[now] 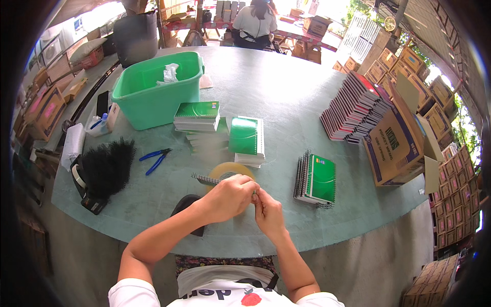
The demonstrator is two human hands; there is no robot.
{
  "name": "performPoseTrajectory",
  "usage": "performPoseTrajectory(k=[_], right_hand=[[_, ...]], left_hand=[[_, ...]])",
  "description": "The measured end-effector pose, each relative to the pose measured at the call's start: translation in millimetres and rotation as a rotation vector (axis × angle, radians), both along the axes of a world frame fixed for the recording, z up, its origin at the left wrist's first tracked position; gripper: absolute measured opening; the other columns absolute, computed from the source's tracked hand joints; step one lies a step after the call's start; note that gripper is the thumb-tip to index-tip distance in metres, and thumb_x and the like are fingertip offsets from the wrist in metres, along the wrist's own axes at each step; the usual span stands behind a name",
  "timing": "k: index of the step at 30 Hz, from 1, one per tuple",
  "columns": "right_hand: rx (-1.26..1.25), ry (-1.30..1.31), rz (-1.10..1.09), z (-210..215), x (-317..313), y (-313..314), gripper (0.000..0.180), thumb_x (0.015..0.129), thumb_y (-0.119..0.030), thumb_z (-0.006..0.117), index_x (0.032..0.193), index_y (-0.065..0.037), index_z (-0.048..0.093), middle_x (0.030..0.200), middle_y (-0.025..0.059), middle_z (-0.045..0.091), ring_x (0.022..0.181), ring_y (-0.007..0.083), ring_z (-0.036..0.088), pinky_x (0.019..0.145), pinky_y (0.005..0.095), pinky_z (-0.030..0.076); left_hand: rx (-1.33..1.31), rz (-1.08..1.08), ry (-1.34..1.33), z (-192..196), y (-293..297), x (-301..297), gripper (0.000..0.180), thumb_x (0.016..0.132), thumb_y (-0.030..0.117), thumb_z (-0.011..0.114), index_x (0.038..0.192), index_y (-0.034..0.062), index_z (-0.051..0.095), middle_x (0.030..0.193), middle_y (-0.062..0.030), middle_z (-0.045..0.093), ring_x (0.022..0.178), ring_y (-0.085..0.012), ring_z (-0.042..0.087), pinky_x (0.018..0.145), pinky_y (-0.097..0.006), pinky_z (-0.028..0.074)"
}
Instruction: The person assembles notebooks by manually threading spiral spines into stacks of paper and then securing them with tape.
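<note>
My left hand (pixel 235 195) is closed, its fingers bent around a black spiral coil (pixel 204 179) that juts out on its left. Whether a notebook hangs on that coil is hidden by the hand. My right hand (pixel 268 212) is pinched, fingertips meeting the left ones; what lies between them is too small to make out. Just behind the hands is a yellow round thing (pixel 230 169), partly covered. A dark object (pixel 190 205) lies under my left forearm. To the right sits a stack of green spiral notebooks (pixel 322 179), with loose coils along its sides.
More green notebooks (pixel 246 137) stand in stacks ahead, beside a green tub (pixel 153 92). On the left lie blue pliers (pixel 155 159) and a heap of black coils (pixel 110 166). At right are stacked red-covered notebooks (pixel 353 107) and an open carton (pixel 396 146). A person (pixel 254 23) sits beyond.
</note>
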State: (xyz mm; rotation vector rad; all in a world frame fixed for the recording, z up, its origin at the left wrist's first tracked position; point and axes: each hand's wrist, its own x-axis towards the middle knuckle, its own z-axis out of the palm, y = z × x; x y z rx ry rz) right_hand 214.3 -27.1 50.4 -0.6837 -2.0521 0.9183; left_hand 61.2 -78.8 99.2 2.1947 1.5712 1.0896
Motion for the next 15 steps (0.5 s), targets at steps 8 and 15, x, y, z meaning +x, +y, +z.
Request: performPoseTrajectory(k=[8,15], right_hand=[[-0.081,-0.016,0.049,2,4,-6,0.031,0.081,0.007,0.055,0.111,0.0,0.06,0.087,0.016,0.066,0.081,0.0221,0.067,0.065,0.0303,0.05],[0.705,-0.178,-0.753,64,96,53,0.023,0.079,-0.014,0.065,0.101,-0.011,0.069,0.09,0.0015,0.069,0.1,0.0226,0.057,0.082,0.0369,0.04]], left_hand=[[0.108,0.078,0.026,5,1,-2,0.019,0.071,0.008,0.066,0.089,0.004,0.06,0.083,-0.0108,0.058,0.08,-0.0295,0.057,0.07,-0.036,0.045],[0.209,0.374,-0.089,24,-24,-38,0.021,0.078,0.018,0.07,0.092,0.0031,0.064,0.092,-0.0113,0.064,0.085,-0.0263,0.061,0.078,-0.034,0.048]])
